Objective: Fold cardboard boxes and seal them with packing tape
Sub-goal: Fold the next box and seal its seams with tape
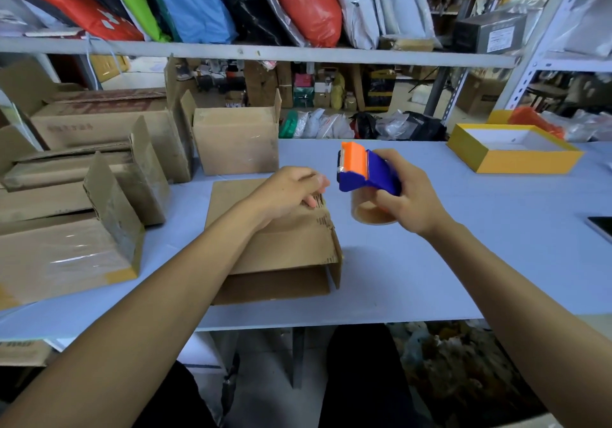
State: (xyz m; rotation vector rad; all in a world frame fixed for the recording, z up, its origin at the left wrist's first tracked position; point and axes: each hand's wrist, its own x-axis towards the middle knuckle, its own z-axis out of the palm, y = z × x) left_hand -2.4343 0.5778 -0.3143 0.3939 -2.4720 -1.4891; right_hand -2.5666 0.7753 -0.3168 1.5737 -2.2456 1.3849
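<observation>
A brown cardboard box point(284, 248) lies on the pale blue table point(430, 262) in front of me, its flaps folded over the top. My left hand point(288, 192) presses on the box's far right corner, fingers curled over the flap edge. Just right of the box, my right hand point(404, 195) holds a blue and orange tape dispenser point(364, 171) with a roll of clear packing tape point(369, 212), lifted above the table and not touching the box.
Several cardboard boxes point(82, 195) are stacked at the left, one open box point(236, 143) stands behind. A yellow tray-like box point(516, 159) sits at the far right. A dark flat device point(601, 227) lies at the right edge. Shelves with packed bags rise behind.
</observation>
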